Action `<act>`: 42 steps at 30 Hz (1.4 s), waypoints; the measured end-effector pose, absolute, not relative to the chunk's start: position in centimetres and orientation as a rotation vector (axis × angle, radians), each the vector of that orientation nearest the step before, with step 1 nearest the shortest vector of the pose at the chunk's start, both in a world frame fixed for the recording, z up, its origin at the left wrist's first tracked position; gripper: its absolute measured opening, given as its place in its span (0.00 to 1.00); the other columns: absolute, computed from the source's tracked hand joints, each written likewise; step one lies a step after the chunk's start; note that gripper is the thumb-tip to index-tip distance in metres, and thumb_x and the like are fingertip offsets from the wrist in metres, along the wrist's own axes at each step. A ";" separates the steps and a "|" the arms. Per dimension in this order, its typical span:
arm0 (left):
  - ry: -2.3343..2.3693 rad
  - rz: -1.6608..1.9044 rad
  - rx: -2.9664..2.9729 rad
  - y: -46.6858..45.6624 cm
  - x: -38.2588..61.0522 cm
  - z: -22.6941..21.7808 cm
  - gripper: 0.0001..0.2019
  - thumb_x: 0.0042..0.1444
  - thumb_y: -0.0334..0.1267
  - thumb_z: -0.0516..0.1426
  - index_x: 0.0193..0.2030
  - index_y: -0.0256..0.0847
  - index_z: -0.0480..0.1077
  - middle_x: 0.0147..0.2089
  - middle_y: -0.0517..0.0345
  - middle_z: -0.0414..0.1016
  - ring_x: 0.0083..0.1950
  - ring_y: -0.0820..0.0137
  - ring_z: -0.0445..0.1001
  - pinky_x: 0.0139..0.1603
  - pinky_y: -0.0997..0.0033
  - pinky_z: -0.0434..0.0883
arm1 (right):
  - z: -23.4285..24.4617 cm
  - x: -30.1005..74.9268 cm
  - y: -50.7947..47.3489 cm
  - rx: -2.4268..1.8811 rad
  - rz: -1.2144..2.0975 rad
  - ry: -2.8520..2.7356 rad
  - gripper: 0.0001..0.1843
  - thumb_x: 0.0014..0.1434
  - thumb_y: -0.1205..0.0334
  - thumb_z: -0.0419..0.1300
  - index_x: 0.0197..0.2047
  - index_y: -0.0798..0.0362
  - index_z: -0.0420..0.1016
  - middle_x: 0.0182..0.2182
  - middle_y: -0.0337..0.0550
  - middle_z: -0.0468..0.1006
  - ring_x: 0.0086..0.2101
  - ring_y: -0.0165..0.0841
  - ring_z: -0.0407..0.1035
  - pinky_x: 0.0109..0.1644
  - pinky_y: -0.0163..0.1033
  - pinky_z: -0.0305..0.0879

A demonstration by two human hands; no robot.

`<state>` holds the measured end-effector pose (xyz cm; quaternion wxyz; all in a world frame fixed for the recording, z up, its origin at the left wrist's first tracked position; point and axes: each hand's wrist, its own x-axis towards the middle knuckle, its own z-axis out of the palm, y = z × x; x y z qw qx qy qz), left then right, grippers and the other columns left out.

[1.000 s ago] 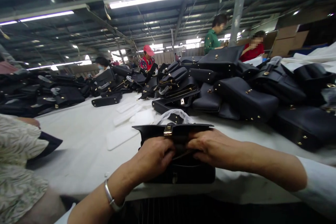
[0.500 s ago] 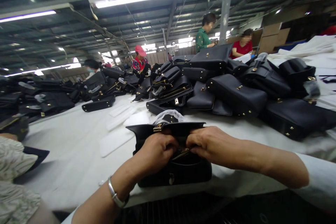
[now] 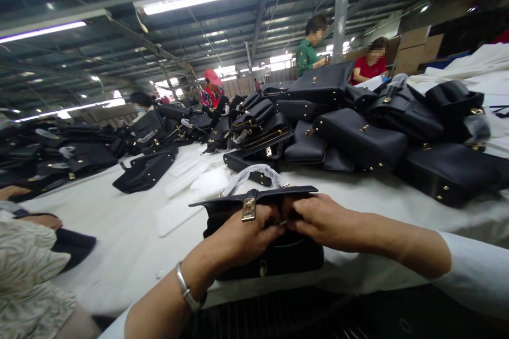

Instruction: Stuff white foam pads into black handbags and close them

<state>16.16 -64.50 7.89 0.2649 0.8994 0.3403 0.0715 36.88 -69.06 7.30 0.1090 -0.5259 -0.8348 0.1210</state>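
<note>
A small black handbag [image 3: 296, 257] with a gold clasp [image 3: 248, 208] stands at the near edge of the white table [image 3: 131, 243]. Its flap is lifted flat above the body. My left hand [image 3: 242, 238] is closed on the bag's front just under the flap, a silver bracelet on its wrist. My right hand [image 3: 322, 221] pinches the same spot from the right, fingertips meeting the left hand's at a small metal part. A handle wrapped in clear plastic [image 3: 256, 172] arcs up behind the bag.
A heap of black handbags [image 3: 358, 132] covers the table's far right, with more bags [image 3: 59, 156] at the far left. White foam inserts [image 3: 186, 190] lie mid-table. A person's patterned sleeve [image 3: 27, 270] is at my left. Several people work across the table.
The flap has dropped so the gold clasp hangs in front. Both hands have shifted slightly up toward the flap's underside. A black bag at mid-left has moved nearer.
</note>
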 end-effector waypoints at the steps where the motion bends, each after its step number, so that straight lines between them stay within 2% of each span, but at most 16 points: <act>1: 0.926 0.186 2.401 -64.5 16.3 7.9 0.09 0.59 0.44 0.53 0.39 0.44 0.70 0.38 0.60 0.73 0.41 0.68 0.70 0.42 0.69 0.65 | 7.5 36.8 -69.4 -1.559 0.357 -2.464 0.07 0.60 0.62 0.54 0.37 0.53 0.72 0.33 0.43 0.77 0.34 0.35 0.70 0.36 0.37 0.56; 6: 0.923 0.135 2.341 -64.8 17.0 8.9 0.10 0.60 0.42 0.50 0.44 0.43 0.68 0.43 0.57 0.74 0.43 0.66 0.71 0.44 0.69 0.65 | 8.8 35.7 -70.9 -1.575 0.111 -2.528 0.12 0.56 0.66 0.58 0.45 0.54 0.72 0.40 0.47 0.78 0.39 0.39 0.71 0.40 0.39 0.59; 9: 0.967 0.140 2.517 -65.2 17.6 9.3 0.09 0.59 0.40 0.48 0.36 0.40 0.66 0.36 0.56 0.72 0.36 0.67 0.69 0.38 0.67 0.63 | 9.3 35.5 -71.0 -1.603 -0.063 -2.561 0.07 0.57 0.67 0.56 0.38 0.55 0.75 0.36 0.48 0.79 0.36 0.38 0.72 0.37 0.39 0.57; 12: 1.041 0.086 2.566 -65.4 18.2 9.2 0.08 0.56 0.39 0.49 0.29 0.41 0.64 0.28 0.58 0.69 0.28 0.70 0.65 0.29 0.68 0.57 | 9.6 36.0 -70.5 -1.755 -0.029 -2.630 0.07 0.56 0.62 0.59 0.30 0.54 0.77 0.28 0.47 0.79 0.29 0.36 0.72 0.29 0.38 0.49; 15: 1.068 0.055 2.532 -65.6 18.8 9.0 0.08 0.54 0.40 0.50 0.28 0.41 0.64 0.26 0.58 0.69 0.26 0.71 0.64 0.26 0.68 0.55 | 9.6 36.6 -69.8 -1.752 0.035 -2.655 0.07 0.51 0.59 0.62 0.27 0.54 0.77 0.27 0.46 0.80 0.28 0.35 0.71 0.26 0.37 0.43; 21: 0.985 -0.010 2.475 -66.0 19.4 9.8 0.10 0.57 0.40 0.49 0.35 0.40 0.69 0.35 0.55 0.75 0.32 0.68 0.70 0.32 0.68 0.61 | 8.6 37.1 -69.5 -1.701 0.108 -2.582 0.07 0.49 0.59 0.61 0.29 0.51 0.79 0.29 0.43 0.81 0.29 0.35 0.71 0.26 0.37 0.43; 25: 1.020 -0.083 2.463 -66.1 19.3 10.5 0.12 0.58 0.39 0.48 0.34 0.40 0.71 0.35 0.54 0.77 0.32 0.67 0.71 0.33 0.68 0.63 | 8.3 37.1 -70.0 -1.666 0.100 -2.605 0.08 0.50 0.58 0.61 0.30 0.51 0.79 0.29 0.44 0.81 0.29 0.36 0.72 0.27 0.37 0.44; 29: 1.063 -0.085 2.517 -65.7 18.9 10.3 0.12 0.57 0.38 0.49 0.39 0.41 0.73 0.39 0.52 0.78 0.35 0.64 0.73 0.36 0.67 0.65 | 8.6 37.0 -70.4 -1.679 0.039 -2.657 0.08 0.53 0.59 0.59 0.31 0.51 0.79 0.29 0.46 0.81 0.29 0.36 0.72 0.27 0.38 0.44; 34: 1.208 -0.156 2.506 -65.3 17.4 10.4 0.14 0.55 0.43 0.51 0.37 0.40 0.75 0.36 0.49 0.78 0.34 0.61 0.73 0.31 0.66 0.63 | 8.9 36.9 -70.8 -1.649 0.037 -2.718 0.09 0.55 0.60 0.58 0.30 0.52 0.79 0.28 0.47 0.81 0.28 0.36 0.72 0.27 0.38 0.44; 37: 1.202 -0.205 2.372 -65.3 15.7 11.5 0.12 0.55 0.39 0.51 0.36 0.40 0.75 0.33 0.52 0.78 0.31 0.65 0.72 0.28 0.70 0.63 | 8.9 36.8 -70.9 -1.617 0.010 -2.735 0.09 0.55 0.61 0.57 0.29 0.52 0.79 0.28 0.47 0.80 0.27 0.36 0.72 0.27 0.39 0.44; 39: 1.198 -0.223 2.344 -65.2 14.5 12.2 0.12 0.54 0.37 0.51 0.37 0.40 0.76 0.33 0.54 0.79 0.31 0.66 0.72 0.28 0.71 0.63 | 8.8 36.8 -70.8 -1.608 -0.016 -2.751 0.10 0.55 0.63 0.56 0.29 0.51 0.79 0.27 0.47 0.80 0.26 0.36 0.72 0.27 0.39 0.44; 42: 1.271 -0.234 2.361 -64.9 12.8 12.4 0.12 0.54 0.39 0.53 0.38 0.40 0.76 0.37 0.53 0.79 0.33 0.65 0.72 0.33 0.70 0.65 | 8.4 37.0 -70.6 -1.614 -0.041 -2.763 0.10 0.54 0.64 0.55 0.30 0.51 0.79 0.27 0.47 0.80 0.26 0.37 0.72 0.27 0.39 0.44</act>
